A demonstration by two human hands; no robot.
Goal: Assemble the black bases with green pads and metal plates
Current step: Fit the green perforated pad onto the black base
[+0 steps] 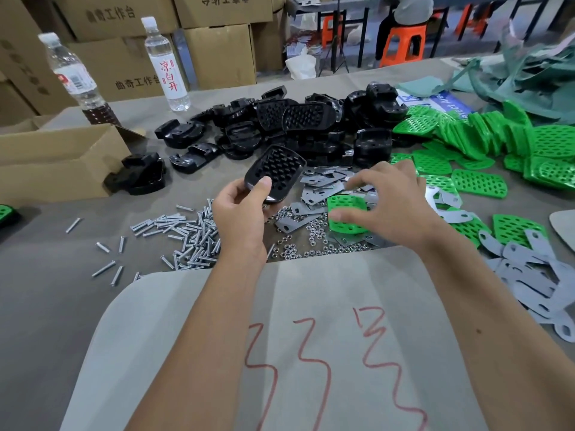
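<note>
The black base (273, 172) is sitting in the left hand (245, 209), thumb pressing its near edge and fingers curling under it, its studded face turning up and its long axis running away from the person, tilting slightly right. Just right of that hand, the right hand (385, 206) is pinching a green pad (345, 216), thumb on the pad's near-left edge and fingers curling over the far side; the pad is lying low over the scattered parts, and whether it is lifting clear of them cannot be told. The pad is lying to the right of and nearer than the base, so the joining move would likely be carrying it leftward and away, onto the studded face.

Under the right hand, metal plates (323, 185) and small nuts (314, 241) are lying loose; near the left wrist, a heap of bolts (186, 234). Beyond both hands more black bases (311, 126) are piling up, with green pads (485, 144) spreading off to the right. The surface (56, 290) is wearing grey cloth. Two bottles (165, 63) and cardboard boxes (217, 51) are standing at the far left.
</note>
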